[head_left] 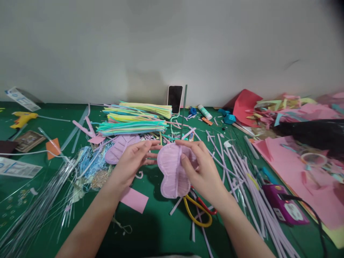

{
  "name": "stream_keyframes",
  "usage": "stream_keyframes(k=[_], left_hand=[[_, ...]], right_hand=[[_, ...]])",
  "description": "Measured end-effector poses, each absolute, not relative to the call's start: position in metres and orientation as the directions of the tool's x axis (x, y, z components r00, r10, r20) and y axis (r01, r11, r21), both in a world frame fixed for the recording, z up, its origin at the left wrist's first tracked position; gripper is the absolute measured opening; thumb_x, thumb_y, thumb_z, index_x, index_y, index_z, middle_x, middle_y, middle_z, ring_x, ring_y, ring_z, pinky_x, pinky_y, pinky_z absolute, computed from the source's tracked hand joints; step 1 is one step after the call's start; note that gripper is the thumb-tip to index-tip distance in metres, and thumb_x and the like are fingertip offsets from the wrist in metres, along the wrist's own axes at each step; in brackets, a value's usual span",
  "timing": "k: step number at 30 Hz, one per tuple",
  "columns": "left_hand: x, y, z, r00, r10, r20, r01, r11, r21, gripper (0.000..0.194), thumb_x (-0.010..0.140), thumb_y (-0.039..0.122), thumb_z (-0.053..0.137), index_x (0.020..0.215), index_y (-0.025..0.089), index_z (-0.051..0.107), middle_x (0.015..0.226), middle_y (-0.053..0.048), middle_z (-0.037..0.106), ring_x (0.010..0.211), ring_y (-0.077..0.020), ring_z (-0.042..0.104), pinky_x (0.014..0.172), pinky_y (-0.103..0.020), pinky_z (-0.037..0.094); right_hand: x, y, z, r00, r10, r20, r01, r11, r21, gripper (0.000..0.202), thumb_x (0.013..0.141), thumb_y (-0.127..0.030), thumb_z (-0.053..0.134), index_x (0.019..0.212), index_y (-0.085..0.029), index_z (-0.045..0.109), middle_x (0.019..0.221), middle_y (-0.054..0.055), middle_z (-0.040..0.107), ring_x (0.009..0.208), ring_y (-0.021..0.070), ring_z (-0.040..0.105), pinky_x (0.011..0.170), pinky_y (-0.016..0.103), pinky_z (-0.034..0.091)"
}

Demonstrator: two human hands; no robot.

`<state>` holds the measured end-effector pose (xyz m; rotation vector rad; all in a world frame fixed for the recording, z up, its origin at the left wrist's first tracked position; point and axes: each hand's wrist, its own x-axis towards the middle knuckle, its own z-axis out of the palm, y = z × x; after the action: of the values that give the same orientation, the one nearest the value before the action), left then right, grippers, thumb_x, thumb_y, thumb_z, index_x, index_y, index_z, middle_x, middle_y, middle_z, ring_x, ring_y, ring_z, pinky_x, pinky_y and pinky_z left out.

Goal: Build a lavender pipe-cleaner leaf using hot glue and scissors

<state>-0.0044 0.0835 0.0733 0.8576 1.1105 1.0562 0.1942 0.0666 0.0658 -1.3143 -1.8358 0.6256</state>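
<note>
In the middle, a lilac butterfly-shaped piece (169,173) with a raised rim and a central rib is held up above the table. My right hand (202,165) pinches its right side between thumb and fingers. Just left of the piece is my left hand (135,156), fingers apart and holding nothing; whether the fingertips brush the edge I cannot tell. A thin dark green stick (184,111) rises behind the piece; its lower end is hidden. Another lilac shape (118,145), leaf-like with ribs, lies behind my left hand. Yellow-and-red-handled scissors (199,218) lie partly under my right hand.
Bundled pipe cleaners (134,125) lie at the back, near an upright phone (175,99). Loose lilac strips (252,193) and a purple corded box (285,204) are right, beside pink paper (290,161). Left are a yellow glue gun (24,119) and silvery strands (45,200).
</note>
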Motion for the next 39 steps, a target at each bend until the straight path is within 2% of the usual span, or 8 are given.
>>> stream_keyframes(k=[3,6,10,16,22,31,35,39], left_hand=[[-0.001,0.085,0.077,0.057,0.987,-0.148,-0.063,0.152,0.986,0.023,0.073,0.033,0.08,0.089,0.017,0.079,0.088,-0.007,0.075,0.077,-0.0168,0.065,0.066,-0.02,0.051],[0.002,0.087,0.08,0.074,0.992,-0.1,0.027,0.099,0.995,0.01,0.071,0.027,0.081,0.075,0.018,0.078,0.073,-0.003,0.071,0.069,-0.014,0.059,0.062,-0.019,0.046],[0.003,0.09,0.08,0.099,0.985,-0.139,0.004,0.139,0.99,0.012,0.072,0.028,0.08,0.07,0.017,0.077,0.067,-0.001,0.067,0.064,-0.0127,0.056,0.059,-0.019,0.044],[0.006,0.091,0.085,0.094,0.987,-0.133,-0.064,0.14,0.988,0.019,0.074,0.032,0.079,0.088,0.019,0.079,0.091,-0.007,0.076,0.082,-0.0177,0.065,0.071,-0.022,0.048],[0.012,0.095,0.089,0.136,0.987,-0.081,0.078,0.071,0.994,0.004,0.074,0.023,0.078,0.076,0.02,0.079,0.082,-0.005,0.075,0.081,-0.0188,0.065,0.075,-0.024,0.048],[0.011,0.096,0.086,0.191,0.98,-0.062,0.16,0.031,0.987,0.006,0.076,0.022,0.073,0.072,0.019,0.076,0.075,-0.003,0.071,0.07,-0.0154,0.059,0.065,-0.023,0.045],[0.009,0.1,0.085,0.224,0.967,-0.119,0.113,0.095,0.989,0.004,0.071,0.019,0.075,0.068,0.018,0.073,0.068,-0.002,0.065,0.065,-0.0136,0.054,0.059,-0.021,0.041],[0.006,0.105,0.079,0.294,0.917,-0.271,-0.07,0.303,0.95,0.01,0.064,0.019,0.078,0.07,0.017,0.071,0.071,0.0,0.063,0.065,-0.0114,0.054,0.058,-0.02,0.04]], right_hand=[[0.192,0.066,0.066,-0.178,0.932,0.315,0.567,0.359,-0.741,0.036,0.092,-0.018,0.048,0.125,-0.026,0.059,0.104,0.008,0.055,0.09,0.021,0.058,0.077,0.039,0.055],[0.19,0.065,0.066,-0.202,0.93,0.306,0.577,0.366,-0.73,0.037,0.092,-0.016,0.046,0.126,-0.024,0.059,0.104,0.009,0.053,0.093,0.0211,0.059,0.08,0.039,0.055],[0.191,0.064,0.067,-0.218,0.923,0.317,0.574,0.384,-0.723,0.041,0.09,-0.013,0.046,0.128,-0.026,0.056,0.106,0.008,0.054,0.098,0.0216,0.059,0.084,0.04,0.055],[0.192,0.064,0.062,-0.192,0.899,0.394,0.541,0.432,-0.722,0.048,0.089,-0.014,0.049,0.134,-0.026,0.039,0.127,0.01,0.054,0.117,0.0245,0.055,0.094,0.045,0.051],[0.188,0.061,0.057,-0.164,0.913,0.373,0.519,0.402,-0.754,0.044,0.093,-0.021,0.05,0.133,-0.026,0.032,0.13,0.012,0.049,0.112,0.0227,0.056,0.091,0.043,0.052],[0.187,0.059,0.057,-0.149,0.929,0.34,0.515,0.366,-0.775,0.039,0.095,-0.022,0.048,0.131,-0.026,0.033,0.127,0.011,0.051,0.109,0.0212,0.058,0.087,0.04,0.055],[0.186,0.058,0.056,-0.173,0.91,0.377,0.499,0.411,-0.763,0.04,0.094,-0.018,0.048,0.131,-0.027,0.035,0.125,0.009,0.053,0.11,0.0195,0.057,0.091,0.038,0.053],[0.185,0.057,0.053,-0.197,0.861,0.469,0.487,0.501,-0.716,0.042,0.093,-0.011,0.048,0.129,-0.028,0.037,0.121,0.007,0.056,0.112,0.0185,0.057,0.095,0.036,0.051]])
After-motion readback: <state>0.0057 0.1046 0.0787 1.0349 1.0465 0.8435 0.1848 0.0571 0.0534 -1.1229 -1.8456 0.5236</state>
